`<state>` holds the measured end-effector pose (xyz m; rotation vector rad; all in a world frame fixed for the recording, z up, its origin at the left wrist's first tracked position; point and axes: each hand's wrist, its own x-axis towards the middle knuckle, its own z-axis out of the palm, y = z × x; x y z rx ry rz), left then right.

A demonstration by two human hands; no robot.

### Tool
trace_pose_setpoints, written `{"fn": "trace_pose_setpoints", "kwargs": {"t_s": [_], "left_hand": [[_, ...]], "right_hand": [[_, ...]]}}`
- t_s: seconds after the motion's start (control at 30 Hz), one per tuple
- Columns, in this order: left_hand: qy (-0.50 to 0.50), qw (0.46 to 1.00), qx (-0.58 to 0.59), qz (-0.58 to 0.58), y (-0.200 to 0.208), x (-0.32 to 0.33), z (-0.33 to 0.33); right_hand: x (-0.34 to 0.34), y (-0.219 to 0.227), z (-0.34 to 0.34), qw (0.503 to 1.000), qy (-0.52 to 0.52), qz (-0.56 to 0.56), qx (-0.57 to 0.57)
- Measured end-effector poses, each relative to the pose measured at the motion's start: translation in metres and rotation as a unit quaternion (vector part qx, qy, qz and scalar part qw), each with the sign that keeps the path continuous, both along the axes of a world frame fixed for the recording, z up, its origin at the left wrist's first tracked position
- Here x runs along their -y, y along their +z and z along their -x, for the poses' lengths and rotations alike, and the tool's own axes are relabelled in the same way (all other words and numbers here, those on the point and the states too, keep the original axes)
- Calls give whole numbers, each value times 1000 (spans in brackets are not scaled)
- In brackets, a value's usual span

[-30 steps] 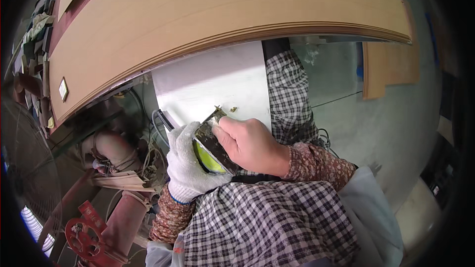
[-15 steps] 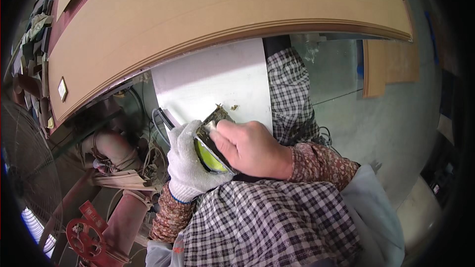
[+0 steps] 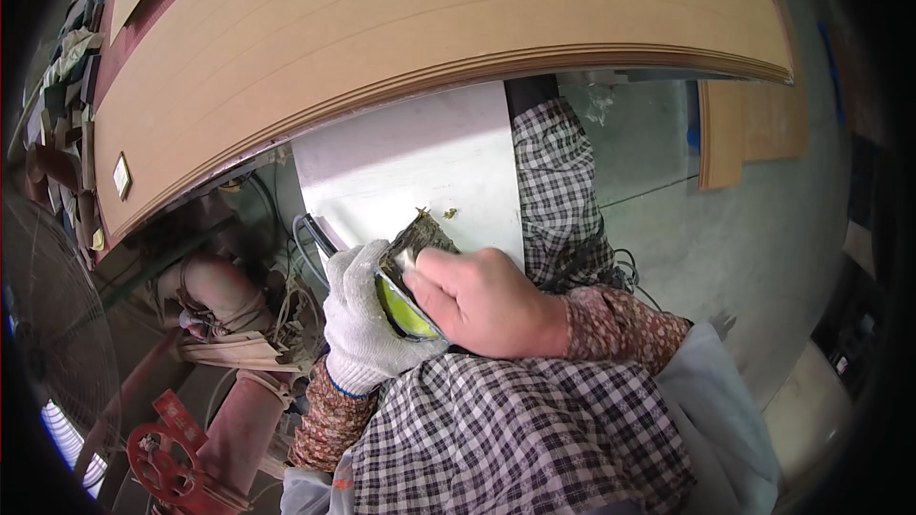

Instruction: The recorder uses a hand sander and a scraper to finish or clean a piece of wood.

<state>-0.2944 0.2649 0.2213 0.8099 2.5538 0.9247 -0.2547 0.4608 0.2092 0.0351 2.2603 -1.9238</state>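
My left hand (image 3: 358, 315), in a white knit glove, is closed around a block-shaped tool with a bright green body (image 3: 405, 313); it looks like a hand sander. Its flat, dark, crusted face (image 3: 426, 234) is tilted upward. My bare right hand (image 3: 491, 305) lies against that face, thumb and forefinger pinching a small pale piece (image 3: 407, 258) that is blurred, so its kind is unclear. Beyond the tool, a crumb of brown debris (image 3: 449, 214) sits on a white board (image 3: 410, 153). A dark cord end (image 3: 320, 235) shows beside the glove.
Stacked tan panels (image 3: 458, 10) overhang the far side. To the left are dusty pipes (image 3: 224, 291), a red handwheel (image 3: 164, 461) and a caged fan (image 3: 57, 324). More tan boards (image 3: 749, 129) stand at the right on the grey floor (image 3: 668, 238).
My right hand has shifted slightly down along the tool's dark face, baring more of its upper part. The left hand keeps its grip, almost unmoved.
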Motion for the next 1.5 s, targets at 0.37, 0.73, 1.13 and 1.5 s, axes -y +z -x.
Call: {"fn": "trace_pose_setpoints", "kwargs": {"t_s": [0.37, 0.73, 1.13, 1.5], "left_hand": [[-5, 1000, 10, -3, -1, 2, 0], [-10, 1000, 4, -11, 0, 1, 2], [-6, 999, 32, -5, 1, 2, 0], [-12, 999, 37, 4, 0, 3, 0]], "right_hand": [[2, -8, -2, 999, -27, -43, 1], [6, -3, -6, 997, -30, -50, -59], [8, -4, -3, 993, -36, -75, -84], [7, 1, 0, 991, -30, -68, -114]]}}
